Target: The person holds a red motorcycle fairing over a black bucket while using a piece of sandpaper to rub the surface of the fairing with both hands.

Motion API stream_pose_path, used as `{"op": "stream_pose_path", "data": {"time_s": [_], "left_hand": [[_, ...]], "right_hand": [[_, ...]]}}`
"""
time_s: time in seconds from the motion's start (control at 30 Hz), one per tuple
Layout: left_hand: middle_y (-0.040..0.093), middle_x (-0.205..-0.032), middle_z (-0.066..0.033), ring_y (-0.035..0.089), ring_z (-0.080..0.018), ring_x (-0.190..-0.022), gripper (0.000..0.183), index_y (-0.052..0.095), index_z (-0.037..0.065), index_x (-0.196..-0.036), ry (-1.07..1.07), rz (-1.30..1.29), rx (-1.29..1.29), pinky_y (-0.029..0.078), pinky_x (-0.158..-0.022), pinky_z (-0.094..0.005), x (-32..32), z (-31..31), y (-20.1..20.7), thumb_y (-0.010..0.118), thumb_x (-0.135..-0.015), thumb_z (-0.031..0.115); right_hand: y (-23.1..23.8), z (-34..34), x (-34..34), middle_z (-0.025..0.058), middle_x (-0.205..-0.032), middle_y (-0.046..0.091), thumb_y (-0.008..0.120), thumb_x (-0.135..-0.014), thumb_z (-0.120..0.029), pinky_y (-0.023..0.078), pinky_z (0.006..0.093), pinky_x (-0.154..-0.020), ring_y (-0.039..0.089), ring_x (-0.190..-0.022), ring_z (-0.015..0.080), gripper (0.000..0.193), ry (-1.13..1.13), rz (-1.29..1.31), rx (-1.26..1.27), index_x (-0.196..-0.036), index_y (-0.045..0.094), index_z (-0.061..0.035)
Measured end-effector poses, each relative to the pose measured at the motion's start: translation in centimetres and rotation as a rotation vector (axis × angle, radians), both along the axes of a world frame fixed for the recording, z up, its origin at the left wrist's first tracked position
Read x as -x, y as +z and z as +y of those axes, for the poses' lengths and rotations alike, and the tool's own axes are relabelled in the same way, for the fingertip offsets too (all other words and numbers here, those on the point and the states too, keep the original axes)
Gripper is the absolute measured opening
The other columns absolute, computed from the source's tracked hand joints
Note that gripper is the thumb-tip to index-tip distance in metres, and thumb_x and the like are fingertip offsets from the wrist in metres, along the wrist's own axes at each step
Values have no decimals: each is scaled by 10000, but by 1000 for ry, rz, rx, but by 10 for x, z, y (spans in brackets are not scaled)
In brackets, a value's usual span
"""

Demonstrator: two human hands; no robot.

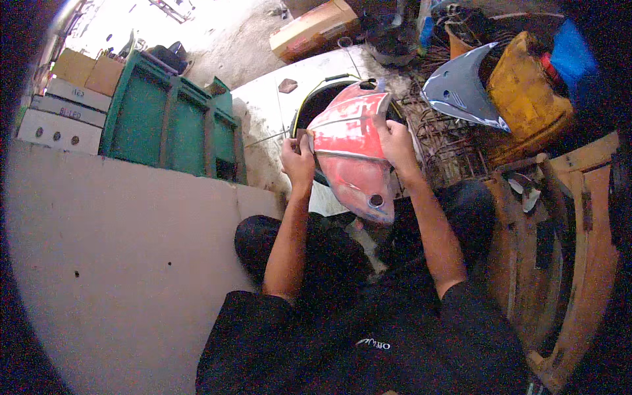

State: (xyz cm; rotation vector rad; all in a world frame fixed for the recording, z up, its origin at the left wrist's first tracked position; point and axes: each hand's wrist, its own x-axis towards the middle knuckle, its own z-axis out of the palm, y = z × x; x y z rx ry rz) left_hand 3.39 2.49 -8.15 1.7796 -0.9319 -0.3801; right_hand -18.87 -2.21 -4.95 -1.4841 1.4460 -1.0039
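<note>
1. Head view, hands: left hand [297, 161] is closed round the left edge of a red panel [352, 155], w/ fingers curled over the rim. Right hand [397, 145] grips the panel's right edge, fingers wrapped on it.
2. Head view, the thing: the red panel is a curved, glossy plastic piece w/ a pale stripe across it & whitish worn patches. It narrows to a tip w/ a round hole near the lap. Held up between both hands, above the knees, in front of a dark round tub [322, 99].
3. Head view, room: pale board [125, 250] lies flat on person's left; green crate [171, 125] is beyond it. A grey panel [461, 89] & yellow container [523, 89] are on the right, w/ a wooden frame [573, 217] close by the right knee. Tight on the right, more open on the left.
</note>
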Motion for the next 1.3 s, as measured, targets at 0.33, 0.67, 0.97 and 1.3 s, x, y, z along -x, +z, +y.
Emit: {"op": "stream_pose_path", "data": {"time_s": [0.33, 0.67, 0.97, 1.3], "left_hand": [[558, -642, -92, 518, -174, -591, 386, 541, 2, -768, 24, -30, 111, 411, -551, -354, 23, 8, 16, 651, -929, 335], [574, -773, -96, 546, -203, -701, 342, 618, 12, -810, -99, 28, 87, 443, -642, -359, 11, 7, 7, 742, -849, 328], [574, -792, -84, 532, -229, -846, 243, 655, 48, -756, -295, -1, -41, 413, -777, -367, -5, 2, 27, 813, -708, 226], [587, -857, -105, 571, -258, -822, 152, 657, 44, -804, -382, -260, 54, 463, -740, -362, 5, 0, 36, 770, -747, 129]], "right_hand": [[-17, -12, 5, 212, -617, 566, 558, -939, -513, 433, 436, -561, 595, -572, 217, 587, -16, 14, 52, -763, 610, 45], [-12, -10, 6, 177, -654, 616, 526, -942, -557, 447, 415, -610, 600, -605, 262, 618, 22, -2, -61, -774, 625, 30], [-2, -8, 5, 201, -691, 643, 521, -923, -602, 464, 433, -611, 641, -635, 289, 659, 4, 107, -30, -797, 646, 33], [-9, -13, 8, 202, -741, 672, 545, -925, -562, 479, 444, -654, 665, -683, 326, 611, 0, 47, 19, -844, 674, 29]]}}
